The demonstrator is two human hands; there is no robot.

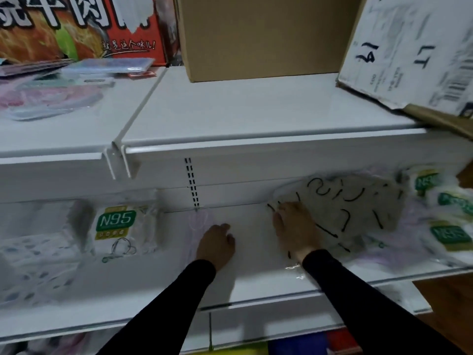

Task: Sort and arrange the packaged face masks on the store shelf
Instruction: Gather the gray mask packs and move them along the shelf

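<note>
On the middle white shelf (250, 275), my left hand (216, 245) rests with curled fingers on a pale pink mask pack (201, 221). My right hand (294, 230) lies on the left edge of a clear pack of grey masks with black ear loops (358, 203), fingers bent over it. An N95 pack (120, 230) stands to the left, beside a spotted clear pack (33, 262). More N95 packs (445, 213) pile up at the far right, over pink packs (399, 254).
The top shelf (230, 116) carries a brown cardboard box (258, 34), a white torn carton (414, 52) at right, a red noodle box (76, 24) and loose mask packs (51, 93) at left. Coloured items (302, 345) show below the lower shelf.
</note>
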